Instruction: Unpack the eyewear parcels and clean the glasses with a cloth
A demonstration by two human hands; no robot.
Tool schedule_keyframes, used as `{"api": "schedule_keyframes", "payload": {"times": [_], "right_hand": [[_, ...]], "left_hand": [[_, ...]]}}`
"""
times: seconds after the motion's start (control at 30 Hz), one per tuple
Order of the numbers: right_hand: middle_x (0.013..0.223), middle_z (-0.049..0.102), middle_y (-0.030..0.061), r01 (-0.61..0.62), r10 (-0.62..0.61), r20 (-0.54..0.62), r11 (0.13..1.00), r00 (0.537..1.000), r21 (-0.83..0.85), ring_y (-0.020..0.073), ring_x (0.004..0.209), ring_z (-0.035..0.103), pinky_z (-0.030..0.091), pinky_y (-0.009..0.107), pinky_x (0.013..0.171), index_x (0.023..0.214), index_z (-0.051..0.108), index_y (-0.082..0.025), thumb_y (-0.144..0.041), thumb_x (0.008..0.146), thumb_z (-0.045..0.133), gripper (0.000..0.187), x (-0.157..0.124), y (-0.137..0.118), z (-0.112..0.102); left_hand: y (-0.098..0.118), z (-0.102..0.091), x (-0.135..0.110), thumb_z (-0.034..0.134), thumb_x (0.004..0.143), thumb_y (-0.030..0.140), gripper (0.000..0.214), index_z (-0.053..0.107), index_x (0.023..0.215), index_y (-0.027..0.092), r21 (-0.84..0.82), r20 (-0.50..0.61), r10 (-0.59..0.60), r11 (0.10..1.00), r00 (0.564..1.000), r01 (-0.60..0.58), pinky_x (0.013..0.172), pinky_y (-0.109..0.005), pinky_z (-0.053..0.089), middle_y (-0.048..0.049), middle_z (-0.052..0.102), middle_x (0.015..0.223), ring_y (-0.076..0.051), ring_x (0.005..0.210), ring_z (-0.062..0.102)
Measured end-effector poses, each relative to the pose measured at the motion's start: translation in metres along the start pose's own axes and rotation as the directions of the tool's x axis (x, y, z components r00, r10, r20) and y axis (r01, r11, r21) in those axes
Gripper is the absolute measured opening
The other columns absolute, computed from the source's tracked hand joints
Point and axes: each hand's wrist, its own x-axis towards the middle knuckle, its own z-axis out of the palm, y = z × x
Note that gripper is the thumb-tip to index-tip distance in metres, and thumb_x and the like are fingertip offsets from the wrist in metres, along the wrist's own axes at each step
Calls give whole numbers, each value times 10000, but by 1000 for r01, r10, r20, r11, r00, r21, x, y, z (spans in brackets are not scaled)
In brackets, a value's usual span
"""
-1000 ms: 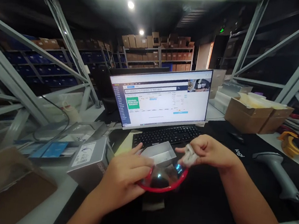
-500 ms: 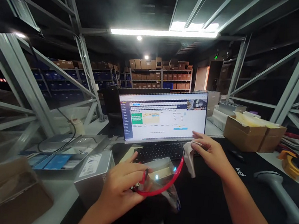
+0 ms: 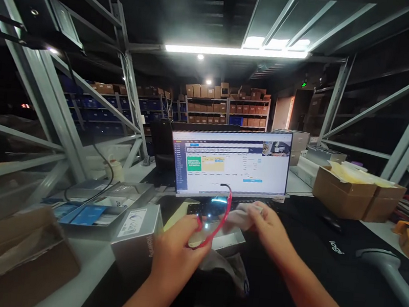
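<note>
From here, the glossy red curved frame with a clear lens (image 3: 224, 219) looks light and springy, the lens likely slick and scratchable, so the rim seems the safer hold. The left hand (image 3: 180, 243) has fingers closed on its near end; the right hand (image 3: 272, 231) pinches a soft white cloth (image 3: 238, 220) just beyond. Against the earlier frame, the cloth, now blurred, no longer dangles below the right fingers, and the frame's black tip (image 3: 227, 187) points up.

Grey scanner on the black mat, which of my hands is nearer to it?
Right. Your right hand, gripping the pale cloth, is apart from the grey scanner, left of it in the picture; your left hand, holding the red-framed eyewear, is farther left.
</note>
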Motion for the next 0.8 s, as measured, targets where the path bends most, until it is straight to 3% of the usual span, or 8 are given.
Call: {"api": "schedule_keyframes", "payload": {"times": [0.1, 0.17, 0.23, 0.33, 0.43, 0.53, 0.63, 0.8], "right_hand": [[769, 647, 31, 54, -127, 200, 941, 972, 334, 181, 728, 598, 482, 283, 674, 789, 630, -199, -568, 920, 512, 409, -26, -26, 26], [873, 690, 55, 71, -231, 272, 868, 934, 492, 212, 850, 633, 495, 318, 789, 790, 709, -199, -529, 891, 624, 355, -36, -38, 30], [993, 711, 74, 100, -280, 274, 844, 920, 527, 251, 983, 646, 481, 356, 906, 798, 766, -215, -503, 877, 669, 314, -39, -43, 28], [1068, 714, 86, 147, -321, 272, 847, 907, 511, 267, 1046, 645, 470, 385, 968, 843, 806, -246, -513, 938, 581, 362, -38, -43, 21], [938, 731, 75, 235, -343, 203, 877, 917, 420, 236, 914, 675, 514, 349, 849, 820, 813, -261, -468, 981, 526, 388, -40, -38, 22], [790, 745, 40, 288, -315, 37, 904, 948, 316, 214, 761, 690, 526, 309, 702, 774, 817, -290, -386, 878, 716, 174, -47, -32, 31], [726, 753, 12, 257, -236, -102, 912, 966, 319, 198, 665, 680, 536, 296, 630, 743, 808, -311, -302, 804, 793, 63, -51, -28, 38], [724, 749, 15, 167, -113, -157, 907, 981, 388, 198, 662, 685, 562, 299, 622, 701, 751, -274, -243, 770, 798, 88, -52, -26, 41]], "left_hand": [[4, 7, -5, 614, 870, 240, 39, 601, 847, 211, 132, 0, -1, 991, 1000, 1, 623, -270, 519, -21, 700, 851, -185, 727, 687], [6, 9, -7, 562, 922, 287, 86, 584, 888, 211, 180, 27, 17, 983, 1000, -21, 584, -279, 499, -28, 687, 850, -189, 696, 674], [8, 10, -9, 497, 983, 358, 171, 575, 957, 208, 217, 42, 53, 974, 998, -61, 571, -286, 494, -45, 696, 897, -196, 708, 684], [11, 11, -10, 396, 1035, 464, 318, 562, 1010, 192, 289, 28, 110, 950, 993, -114, 563, -289, 492, -71, 705, 926, -200, 711, 699], [14, 15, -12, 344, 1049, 489, 394, 559, 1055, 160, 341, -7, 167, 927, 986, -154, 579, -293, 497, -105, 710, 947, -201, 694, 696], [17, 21, -15, 368, 1052, 455, 356, 557, 1071, 154, 309, -5, 211, 930, 978, -199, 606, -276, 510, -113, 714, 981, -195, 736, 703], [19, 24, -17, 381, 1053, 395, 300, 552, 1072, 149, 248, 32, 239, 939, 970, -240, 630, -277, 529, -114, 708, 976, -212, 812, 712], [20, 22, -17, 435, 1025, 343, 263, 533, 1150, 133, 173, 86, 221, 957, 971, -233, 664, -309, 567, -146, 691, 1022, -246, 869, 709]]}}
